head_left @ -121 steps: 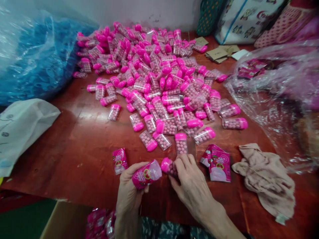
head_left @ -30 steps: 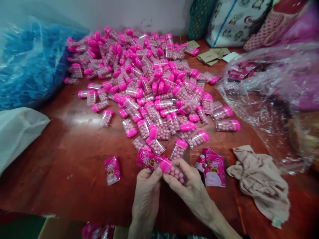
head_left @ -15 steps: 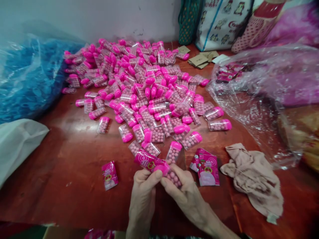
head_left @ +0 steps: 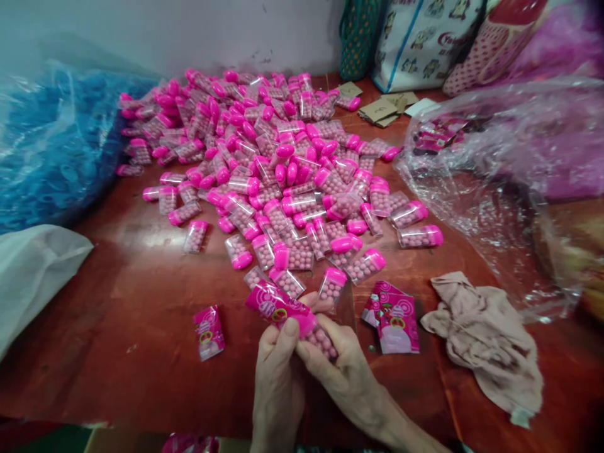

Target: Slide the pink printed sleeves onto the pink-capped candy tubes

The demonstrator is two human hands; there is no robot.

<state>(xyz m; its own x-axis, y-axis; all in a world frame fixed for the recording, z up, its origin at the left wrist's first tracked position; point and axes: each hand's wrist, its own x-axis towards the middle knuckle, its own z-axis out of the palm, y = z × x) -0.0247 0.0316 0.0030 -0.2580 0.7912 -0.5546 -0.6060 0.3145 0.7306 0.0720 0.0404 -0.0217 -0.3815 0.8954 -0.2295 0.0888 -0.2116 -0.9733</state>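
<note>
Pink-capped bottle [head_left: 324, 341] is gripped in the right hand [head_left: 352, 377], its cap [head_left: 306, 324] against the printed sleeve [head_left: 275, 305] pinched by the left hand [head_left: 277, 384], above the bench [head_left: 141, 371], near the bottle pile [head_left: 264, 157]. The sleeve could be creased or split if the cap is pressed askew.

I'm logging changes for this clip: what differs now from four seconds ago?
The right hand has brought its capped container to the printed sleeve in the left hand; both hands now meet there. Nothing was visibly let go. The cloth and pile look unchanged.
</note>
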